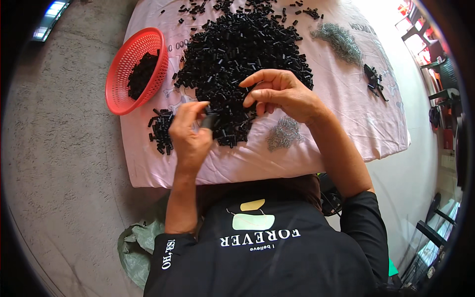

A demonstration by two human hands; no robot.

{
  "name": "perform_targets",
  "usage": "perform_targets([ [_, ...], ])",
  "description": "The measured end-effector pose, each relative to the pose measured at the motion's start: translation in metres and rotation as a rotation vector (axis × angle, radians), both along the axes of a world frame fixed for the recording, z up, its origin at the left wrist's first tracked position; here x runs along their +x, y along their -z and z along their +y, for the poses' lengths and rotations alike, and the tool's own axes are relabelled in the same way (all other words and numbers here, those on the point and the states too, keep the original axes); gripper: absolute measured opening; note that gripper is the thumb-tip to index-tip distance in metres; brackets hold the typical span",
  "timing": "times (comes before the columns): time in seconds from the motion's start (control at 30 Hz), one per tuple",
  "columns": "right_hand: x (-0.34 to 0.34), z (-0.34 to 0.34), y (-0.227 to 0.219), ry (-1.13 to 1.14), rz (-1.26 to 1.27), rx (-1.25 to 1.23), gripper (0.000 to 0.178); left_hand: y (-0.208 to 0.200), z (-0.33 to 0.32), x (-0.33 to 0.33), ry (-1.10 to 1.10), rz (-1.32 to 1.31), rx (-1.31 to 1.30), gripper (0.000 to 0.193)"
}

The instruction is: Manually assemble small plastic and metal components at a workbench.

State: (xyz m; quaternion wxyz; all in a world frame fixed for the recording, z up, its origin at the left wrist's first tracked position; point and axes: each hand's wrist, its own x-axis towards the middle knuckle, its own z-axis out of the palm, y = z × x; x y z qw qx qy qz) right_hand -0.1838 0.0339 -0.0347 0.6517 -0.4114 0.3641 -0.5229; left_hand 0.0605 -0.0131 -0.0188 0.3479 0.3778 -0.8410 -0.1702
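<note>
"Looking from the head view, how do you find those hands?"

"Both are over the big black pile (242,49), which fills the middle of the tabletop (341,138) and scatters toward its far edge. The left hand (189,132) has thumb and forefinger narrowed, I'd say, on a blurred dark piece (208,120); a fingertip pinch suits something that small. The right hand (289,96) has thumb and forefinger slightly parted, the other fingers curled; I can't tell whether they hide anything."

"And the stuff around them?"

"Set within reach, I suppose. A smaller black heap (161,131) lies by the left edge, a near silvery heap (284,132) toward the near edge. The far silvery heap (341,43) and a black cluster (375,81) sit toward the right edge, perhaps so nothing mixes. That red basket (118,74) overhangs the left edge, its walls holding loose black pieces together."

"What are they made of?"

"The black bits are short, faintly glossy cylinders, probably plastic. The basket is round and perforated; the silvery heaps look like fine, tangled wire. Underneath is creased pale-pink cloth (232,166), faintly printed."
</note>
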Motion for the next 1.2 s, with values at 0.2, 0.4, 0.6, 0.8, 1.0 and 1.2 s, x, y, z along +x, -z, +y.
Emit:
perform_targets([
  [0.2, -0.009, -0.003, 0.005, 0.111, -0.041, -0.009, 0.022, 0.029, -0.026, 0.067, -0.313, -0.231, -0.178, 0.039],
  [0.4, -0.01, -0.007, 0.01, 0.188, 0.047, 0.01, 0.02, 0.037, -0.034, 0.084, -0.413, -0.302, -0.241, 0.039],
  [0.6, -0.007, -0.009, 0.01, 0.348, 0.315, 0.012, 0.016, 0.017, -0.017, 0.042, -0.225, -0.069, -0.063, 0.027],
  [0.8, -0.015, -0.01, 0.011, 0.477, 0.264, -0.027, 0.014, 0.015, 0.008, -0.032, 0.163, -0.033, 0.023, 0.028],
  [1.0, -0.02, -0.012, 0.012, 0.535, 0.255, -0.03, 0.014, 0.016, 0.012, -0.063, 0.262, -0.148, -0.004, 0.026],
  [1.2, -0.02, -0.011, 0.011, 0.525, 0.241, -0.049, 0.013, 0.016, 0.015, -0.071, 0.245, -0.259, -0.036, 0.018],
])
